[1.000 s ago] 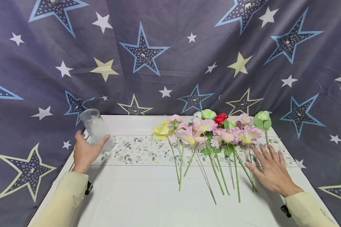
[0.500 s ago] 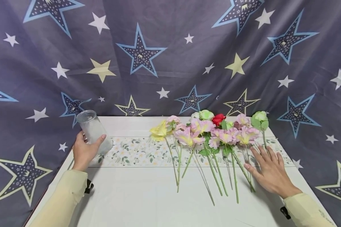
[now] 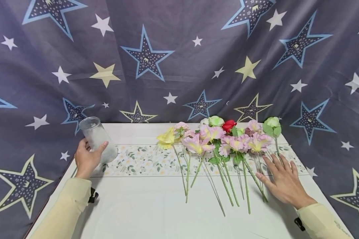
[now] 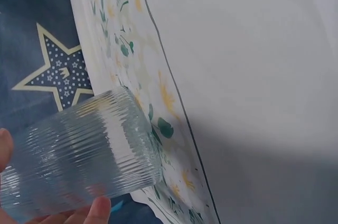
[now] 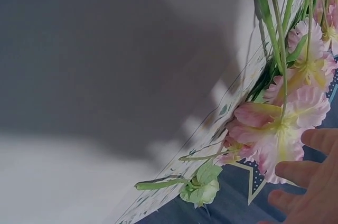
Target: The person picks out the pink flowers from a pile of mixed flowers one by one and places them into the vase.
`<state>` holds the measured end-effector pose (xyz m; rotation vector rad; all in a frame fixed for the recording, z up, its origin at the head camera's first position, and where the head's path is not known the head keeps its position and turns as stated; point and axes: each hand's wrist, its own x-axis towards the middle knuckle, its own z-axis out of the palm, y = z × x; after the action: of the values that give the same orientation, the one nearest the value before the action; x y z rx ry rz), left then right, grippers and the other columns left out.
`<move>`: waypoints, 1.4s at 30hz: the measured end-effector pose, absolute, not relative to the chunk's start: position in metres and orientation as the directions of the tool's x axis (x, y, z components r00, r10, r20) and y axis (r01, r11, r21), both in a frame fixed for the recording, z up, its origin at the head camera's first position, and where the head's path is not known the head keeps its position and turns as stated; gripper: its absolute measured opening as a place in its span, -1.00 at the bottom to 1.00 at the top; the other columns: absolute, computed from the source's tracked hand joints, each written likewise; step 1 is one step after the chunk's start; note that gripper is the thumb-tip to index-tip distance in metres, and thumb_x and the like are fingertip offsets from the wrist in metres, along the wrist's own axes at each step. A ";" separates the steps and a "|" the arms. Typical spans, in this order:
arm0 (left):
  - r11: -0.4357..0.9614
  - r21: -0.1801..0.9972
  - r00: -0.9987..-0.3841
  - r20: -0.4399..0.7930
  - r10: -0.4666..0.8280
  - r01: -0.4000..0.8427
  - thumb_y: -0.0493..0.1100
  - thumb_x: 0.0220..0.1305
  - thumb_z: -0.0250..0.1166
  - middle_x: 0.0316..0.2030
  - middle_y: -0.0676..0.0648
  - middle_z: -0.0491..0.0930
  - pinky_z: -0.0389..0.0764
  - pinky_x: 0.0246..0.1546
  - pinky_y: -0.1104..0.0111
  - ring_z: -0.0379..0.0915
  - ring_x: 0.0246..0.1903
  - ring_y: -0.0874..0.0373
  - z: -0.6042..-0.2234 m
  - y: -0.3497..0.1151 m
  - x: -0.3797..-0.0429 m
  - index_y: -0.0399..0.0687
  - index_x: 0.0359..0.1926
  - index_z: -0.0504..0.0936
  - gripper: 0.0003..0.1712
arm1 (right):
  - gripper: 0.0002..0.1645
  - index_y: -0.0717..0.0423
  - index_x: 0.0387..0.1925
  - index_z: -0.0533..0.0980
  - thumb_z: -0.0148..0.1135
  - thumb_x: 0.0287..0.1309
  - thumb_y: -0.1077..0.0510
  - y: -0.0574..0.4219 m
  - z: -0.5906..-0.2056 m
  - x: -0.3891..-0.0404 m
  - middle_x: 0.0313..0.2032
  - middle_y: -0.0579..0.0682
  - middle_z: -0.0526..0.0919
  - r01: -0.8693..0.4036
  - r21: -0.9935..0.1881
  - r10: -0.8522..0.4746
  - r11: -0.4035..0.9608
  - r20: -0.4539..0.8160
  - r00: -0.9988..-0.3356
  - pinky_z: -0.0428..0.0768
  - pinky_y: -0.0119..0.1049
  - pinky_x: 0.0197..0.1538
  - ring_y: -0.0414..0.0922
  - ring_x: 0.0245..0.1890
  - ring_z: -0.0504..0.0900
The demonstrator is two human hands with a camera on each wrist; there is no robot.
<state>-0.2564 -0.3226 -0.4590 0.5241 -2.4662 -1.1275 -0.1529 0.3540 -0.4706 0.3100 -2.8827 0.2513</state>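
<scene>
A clear ribbed glass vase (image 3: 100,141) stands slightly tilted in the head view at the table's left side. My left hand (image 3: 88,159) holds it, thumb on the near side and fingers curled behind. Up close, the left wrist view shows the vase's ribbed wall (image 4: 84,145) with fingertips along it. At the right, my right hand (image 3: 284,182) is spread palm down beside the flower stems, holding nothing. Just beyond its fingertips are pink-and-yellow flowers (image 3: 258,142) and a pale green flower (image 3: 272,122). The right wrist view has a large pink bloom (image 5: 280,129) close to those fingers.
Several artificial flowers lie in a row, heads toward the back, including a yellow flower (image 3: 166,137) and a red rose (image 3: 229,125). Beneath them a floral-print band (image 3: 140,159) crosses the white table (image 3: 137,205). A star-patterned curtain (image 3: 179,76) encloses the back and sides.
The head view has shifted slightly, so everything sits a little further left and lower. Both hands, the vase and the flowers keep about the same places relative to the table.
</scene>
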 end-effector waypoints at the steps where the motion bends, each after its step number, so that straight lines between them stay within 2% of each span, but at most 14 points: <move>1: 0.610 0.771 -0.858 0.178 -0.481 -0.182 0.35 0.11 0.25 0.28 -0.26 0.29 0.26 0.21 -0.01 0.22 0.23 -0.16 -0.459 -0.323 -0.256 -0.06 0.42 0.10 0.02 | -0.08 -0.01 0.47 -0.04 -0.06 0.28 -0.36 0.354 -0.471 -0.153 0.41 0.29 0.00 -0.227 -0.144 -0.188 0.963 0.244 -0.951 -0.50 0.28 0.30 0.18 0.41 -0.37; 14: 0.639 0.754 -0.869 0.207 -0.450 -0.152 0.34 0.08 0.29 0.23 -0.29 0.36 0.33 0.15 -0.01 0.32 0.15 -0.20 -0.460 -0.319 -0.251 -0.06 0.41 0.15 0.02 | -0.07 0.01 0.47 -0.01 -0.06 0.27 -0.38 0.354 -0.471 -0.154 0.41 0.29 -0.01 -0.220 -0.149 -0.182 0.964 0.236 -0.955 -0.48 0.29 0.29 0.17 0.41 -0.38; 21: 0.638 0.761 -0.885 0.210 -0.416 -0.120 0.36 0.07 0.29 0.23 -0.25 0.37 0.35 0.14 -0.01 0.32 0.16 -0.16 -0.462 -0.309 -0.243 -0.03 0.40 0.17 0.00 | -0.07 0.01 0.47 -0.02 -0.08 0.28 -0.37 0.351 -0.472 -0.153 0.40 0.32 0.02 -0.225 -0.144 -0.187 0.964 0.236 -0.954 -0.44 0.33 0.28 0.19 0.41 -0.38; 32: 0.671 0.740 -0.898 0.260 -0.354 -0.050 0.34 0.08 0.30 0.18 -0.29 0.40 0.36 0.13 0.01 0.34 0.14 -0.18 -0.463 -0.295 -0.235 -0.12 0.34 0.24 -0.03 | -0.07 -0.02 0.47 -0.03 -0.07 0.26 -0.38 0.347 -0.473 -0.153 0.39 0.30 0.05 -0.225 -0.141 -0.186 0.964 0.247 -0.951 -0.43 0.32 0.29 0.21 0.41 -0.35; 42: 0.686 0.727 -0.921 0.243 -0.305 -0.036 0.38 0.07 0.28 0.18 -0.32 0.40 0.40 0.06 -0.04 0.33 0.14 -0.20 -0.464 -0.274 -0.229 -0.10 0.36 0.20 0.01 | -0.07 0.00 0.47 -0.01 -0.07 0.27 -0.37 0.346 -0.475 -0.152 0.39 0.31 0.05 -0.225 -0.148 -0.184 0.963 0.250 -0.951 -0.42 0.32 0.30 0.21 0.40 -0.36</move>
<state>-0.2286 -0.2735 -0.4639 0.2679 -2.5535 -1.0907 -0.1516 0.3464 -0.4747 0.3040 -2.8781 0.2562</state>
